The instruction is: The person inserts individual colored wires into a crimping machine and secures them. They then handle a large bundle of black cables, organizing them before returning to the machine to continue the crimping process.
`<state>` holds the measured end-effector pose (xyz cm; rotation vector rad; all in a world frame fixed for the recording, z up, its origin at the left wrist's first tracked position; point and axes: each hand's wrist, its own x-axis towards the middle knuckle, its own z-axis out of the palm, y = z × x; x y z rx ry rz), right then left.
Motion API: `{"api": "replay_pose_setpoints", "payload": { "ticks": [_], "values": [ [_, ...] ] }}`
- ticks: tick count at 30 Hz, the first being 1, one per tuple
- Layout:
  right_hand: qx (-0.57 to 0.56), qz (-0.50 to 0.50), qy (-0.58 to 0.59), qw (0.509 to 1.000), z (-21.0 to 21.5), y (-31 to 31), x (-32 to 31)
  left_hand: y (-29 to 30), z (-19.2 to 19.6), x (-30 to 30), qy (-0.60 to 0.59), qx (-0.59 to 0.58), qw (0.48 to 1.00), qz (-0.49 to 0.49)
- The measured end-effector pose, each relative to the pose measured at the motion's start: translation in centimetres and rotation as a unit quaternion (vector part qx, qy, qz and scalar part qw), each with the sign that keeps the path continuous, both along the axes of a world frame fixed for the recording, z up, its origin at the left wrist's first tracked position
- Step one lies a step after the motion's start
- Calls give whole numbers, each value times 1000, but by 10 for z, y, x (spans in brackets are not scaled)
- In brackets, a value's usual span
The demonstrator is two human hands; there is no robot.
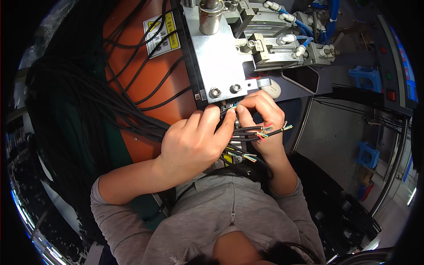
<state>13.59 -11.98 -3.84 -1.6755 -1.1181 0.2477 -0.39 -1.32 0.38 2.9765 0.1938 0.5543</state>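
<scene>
My left hand [191, 138] is closed, its thumb and forefinger pinching the end of a black cable just below the front edge of a metal machine plate [219, 57]. Facing it, my right hand [263, 115] pinches thin coloured wires [235, 105] at that cable's end; the fingertips of both hands nearly meet and partly cover them. Several more black cables [245, 134] pass under my hands. Their stripped ends [262, 135] fan out in red, green, yellow and white strands by my right wrist. Lower down, another stripped end [250, 157] shows between my forearms.
A thick bundle of black cables [88, 84] hangs at the left over an orange surface [172, 104]. Pneumatic cylinders [274, 33] with blue hoses stand at the back right. A phone-like dark slab [301, 79] and a rounded white object [270, 88] lie beside the machine. Blue stools [366, 78] stand farther right.
</scene>
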Motion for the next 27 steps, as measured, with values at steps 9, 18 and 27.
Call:
{"api": "replay_pose_setpoints", "payload": {
  "ticks": [9, 18, 27],
  "values": [
    [-56, 21, 337, 940, -11, -5, 0, 11, -7, 3, -67, -27, 997, -22],
    [-36, -8, 296, 954, -12, -6, 0, 0, 5, -6, 30, 27, 999, 24],
    [228, 190, 425, 855, -5, -49, 33, 9, 10, 2, -41, -118, 990, -62]
  ]
}}
